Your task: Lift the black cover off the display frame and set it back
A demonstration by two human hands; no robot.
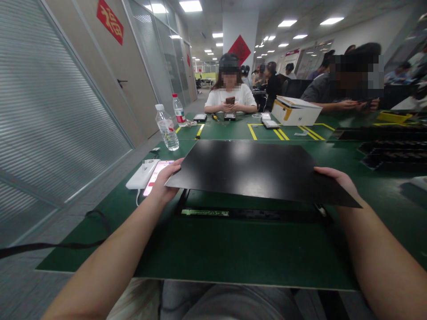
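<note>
A thin, flat black panel (pixel 253 171) with a dull sheen is held up over the green table, its near right corner pointing toward me. My left hand (pixel 167 181) grips its left edge, thumb on top and the other fingers mostly hidden beneath. At the opposite edge my right hand (pixel 343 184) is closed on the panel, with the thumb showing on that side. Partly covered below it lies a dark frame (pixel 267 216) on the table, with a green strip like a circuit board (pixel 205 213) along its near side.
Left of the panel are a white power bank (pixel 142 175), a lit phone (pixel 155 180) and two water bottles (pixel 167 129) (pixel 179 111). Across the green table (pixel 233 253) a person (pixel 230 98) holds a phone. A white box (pixel 296 111) and stacked dark parts (pixel 393 151) stand to the right.
</note>
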